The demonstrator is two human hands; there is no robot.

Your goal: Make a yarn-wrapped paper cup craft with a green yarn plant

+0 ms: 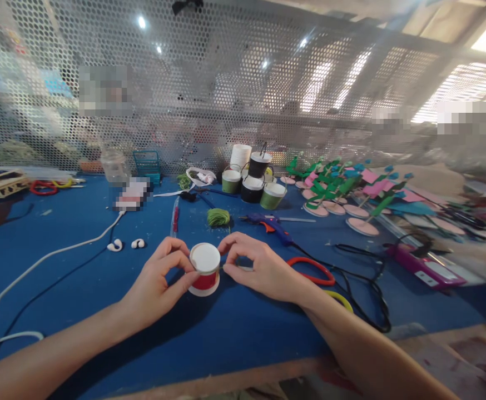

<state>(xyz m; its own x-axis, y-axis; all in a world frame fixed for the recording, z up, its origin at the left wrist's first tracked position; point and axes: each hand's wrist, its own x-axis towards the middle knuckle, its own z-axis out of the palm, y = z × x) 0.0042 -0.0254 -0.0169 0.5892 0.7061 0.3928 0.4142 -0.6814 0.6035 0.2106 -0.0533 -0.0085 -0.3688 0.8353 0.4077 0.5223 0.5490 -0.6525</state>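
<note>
A small white paper cup [205, 259] with a red band round its side is upside down on the blue table in front of me. My left hand [170, 275] grips it from the left, with the thumb on the near side and fingers behind. Close to the cup's right side, my right hand [253, 264] has thumb and forefinger pinched together. Whatever thin thing lies between those fingertips is too small to name. A bundle of green string [218, 217] lies just beyond the cup, and a blue glue gun [272, 225] rests behind my right hand.
Small green and black buckets [252, 189] and stacked white cups [241, 156] stand at the back. Paper flowers on round bases [362, 225] crowd the right. Red-handled scissors [312, 270], black cable [366, 289] and a purple power strip [429, 269] lie right; earbuds [138, 243] left.
</note>
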